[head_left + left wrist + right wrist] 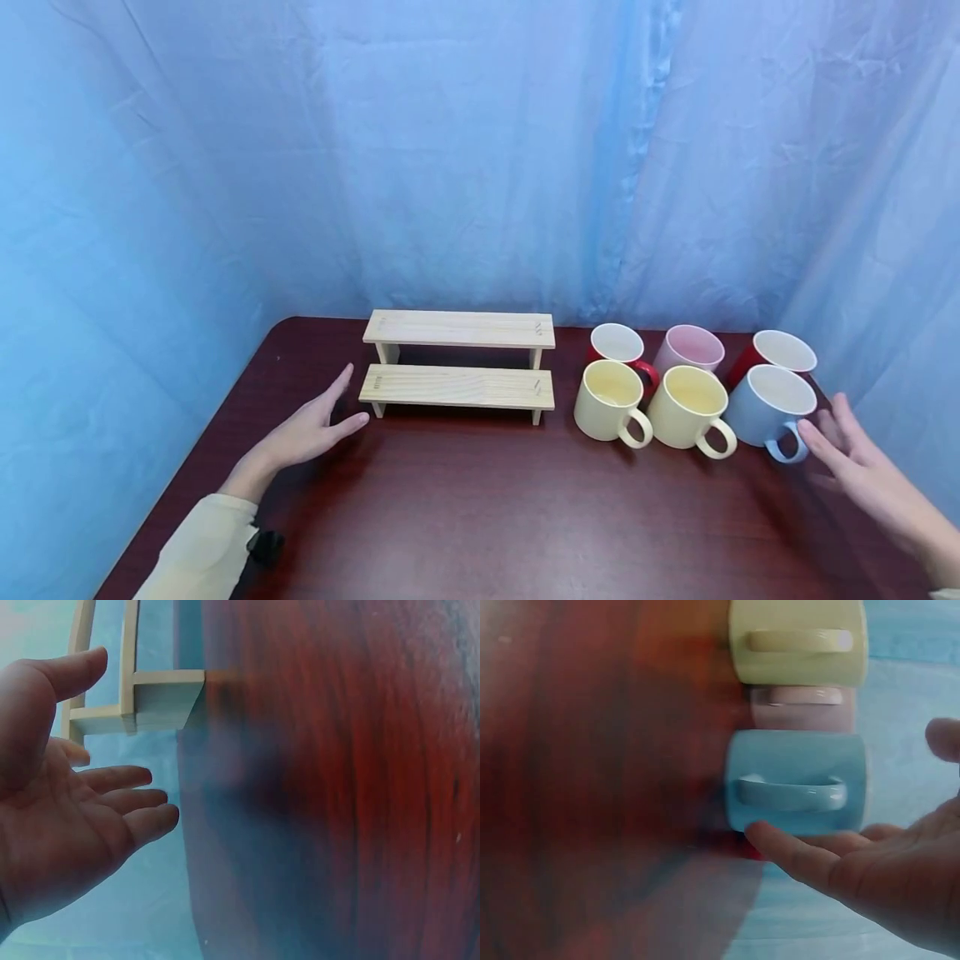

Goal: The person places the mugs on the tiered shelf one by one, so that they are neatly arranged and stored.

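My left hand point(303, 429) hovers beside the left end of a two-step wooden rack point(456, 387), fingers extended and holding nothing. In the left wrist view the palm and spread thumb of that hand point(67, 802) show near the rack's end point(161, 701). On the right, my right hand point(862, 471) is next to the light blue mug point(765, 412), its fingers fairly straight and the thumb apart. The right wrist view has the blue mug's handle point(791, 795) facing the camera, with the fingers point(802, 859) along the mug's side; whether they touch it I cannot tell.
Two pale yellow mugs point(600, 408) stand left of the blue one, in the front row. Behind them are a red mug point(645, 367), a pink mug point(667, 358) and another red mug point(742, 364). Blue curtains point(480, 167) hang around the dark wooden table point(480, 508).
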`<action>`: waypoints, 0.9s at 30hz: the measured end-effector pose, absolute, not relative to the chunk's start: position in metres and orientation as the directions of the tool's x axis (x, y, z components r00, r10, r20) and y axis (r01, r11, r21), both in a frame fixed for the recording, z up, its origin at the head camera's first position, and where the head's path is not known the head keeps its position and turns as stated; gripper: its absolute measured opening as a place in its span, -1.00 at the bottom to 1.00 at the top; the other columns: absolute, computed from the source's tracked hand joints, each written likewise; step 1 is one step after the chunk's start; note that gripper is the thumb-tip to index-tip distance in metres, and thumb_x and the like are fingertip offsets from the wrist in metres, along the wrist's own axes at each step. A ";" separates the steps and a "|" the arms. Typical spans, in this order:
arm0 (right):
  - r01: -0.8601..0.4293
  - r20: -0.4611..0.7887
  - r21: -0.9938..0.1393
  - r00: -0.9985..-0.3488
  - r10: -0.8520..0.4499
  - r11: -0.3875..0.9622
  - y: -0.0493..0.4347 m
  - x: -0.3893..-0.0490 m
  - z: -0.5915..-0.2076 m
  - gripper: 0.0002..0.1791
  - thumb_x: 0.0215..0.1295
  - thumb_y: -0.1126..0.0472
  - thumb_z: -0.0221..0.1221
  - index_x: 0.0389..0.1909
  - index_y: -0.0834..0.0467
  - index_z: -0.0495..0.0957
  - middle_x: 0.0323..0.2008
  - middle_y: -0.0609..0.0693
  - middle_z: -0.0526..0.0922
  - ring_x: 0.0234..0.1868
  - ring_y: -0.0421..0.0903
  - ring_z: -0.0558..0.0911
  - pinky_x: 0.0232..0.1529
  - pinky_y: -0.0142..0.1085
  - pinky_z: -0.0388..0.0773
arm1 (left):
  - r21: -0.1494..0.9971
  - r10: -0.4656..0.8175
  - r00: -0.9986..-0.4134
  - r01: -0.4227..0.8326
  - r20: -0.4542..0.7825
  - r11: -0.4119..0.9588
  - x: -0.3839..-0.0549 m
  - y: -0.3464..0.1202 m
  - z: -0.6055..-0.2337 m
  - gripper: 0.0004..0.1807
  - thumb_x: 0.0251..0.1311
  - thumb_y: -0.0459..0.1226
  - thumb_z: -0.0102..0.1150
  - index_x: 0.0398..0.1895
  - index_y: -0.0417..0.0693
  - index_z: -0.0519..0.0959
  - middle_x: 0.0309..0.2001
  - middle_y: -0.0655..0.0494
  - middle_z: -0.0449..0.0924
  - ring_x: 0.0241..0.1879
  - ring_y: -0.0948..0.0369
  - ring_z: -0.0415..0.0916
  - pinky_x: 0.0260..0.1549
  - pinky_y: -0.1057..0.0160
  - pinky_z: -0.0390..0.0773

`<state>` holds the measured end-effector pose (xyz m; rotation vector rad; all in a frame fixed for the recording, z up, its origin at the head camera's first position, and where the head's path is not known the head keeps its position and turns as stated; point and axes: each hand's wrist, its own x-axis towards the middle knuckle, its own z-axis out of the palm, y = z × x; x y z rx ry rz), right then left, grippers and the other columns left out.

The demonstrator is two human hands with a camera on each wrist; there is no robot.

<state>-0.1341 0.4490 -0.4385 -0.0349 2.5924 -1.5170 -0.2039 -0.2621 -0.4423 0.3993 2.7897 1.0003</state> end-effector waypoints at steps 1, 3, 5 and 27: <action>0.080 -0.143 -0.871 -0.985 -0.094 0.484 0.449 -0.134 -0.442 -0.12 0.69 -0.01 -0.28 0.39 0.01 -0.87 0.42 0.33 -0.77 0.51 -0.23 -0.04 -0.19 -0.37 0.65 | 0.639 0.301 -0.952 0.200 -0.052 0.742 -0.204 -0.262 -0.444 -0.01 0.43 0.06 0.14 0.63 -0.20 -0.17 0.59 -0.27 -0.10 0.51 -0.21 0.03 0.36 -0.27 0.16; 0.112 -0.182 -0.875 -0.978 -0.106 0.471 0.450 -0.133 -0.448 -0.16 0.69 -0.05 -0.34 0.41 0.15 -0.82 0.44 0.45 -0.65 0.33 -0.33 0.33 -0.16 -0.25 0.68 | 0.642 0.304 -0.951 0.201 -0.054 0.740 -0.203 -0.260 -0.446 -0.08 0.45 -0.02 0.14 0.61 -0.26 -0.08 0.53 -0.31 0.06 0.47 -0.21 0.12 0.34 -0.26 0.20; 0.131 -0.200 -0.883 -0.974 -0.109 0.450 0.452 -0.132 -0.453 -0.17 0.69 -0.06 -0.36 0.44 0.28 -0.72 0.44 0.56 -0.49 0.09 -0.46 0.51 -0.15 -0.18 0.70 | 0.641 0.298 -0.953 0.195 -0.055 0.742 -0.203 -0.260 -0.448 -0.15 0.46 -0.07 0.15 0.59 -0.29 0.00 0.43 -0.33 0.27 0.38 -0.20 0.30 0.29 -0.24 0.31; 0.234 -0.221 -0.972 -0.938 -0.268 -0.015 0.476 -0.150 -0.466 -0.56 0.70 0.09 -0.29 0.04 0.01 0.61 -0.05 -0.08 0.73 -0.06 -0.02 0.74 -0.08 -0.11 0.68 | 0.806 0.260 -0.966 0.139 -0.019 0.575 -0.227 -0.257 -0.457 -0.41 0.45 -0.29 0.17 0.48 -0.23 0.29 -0.19 -0.20 0.62 -0.34 -0.01 0.64 -0.31 0.18 0.66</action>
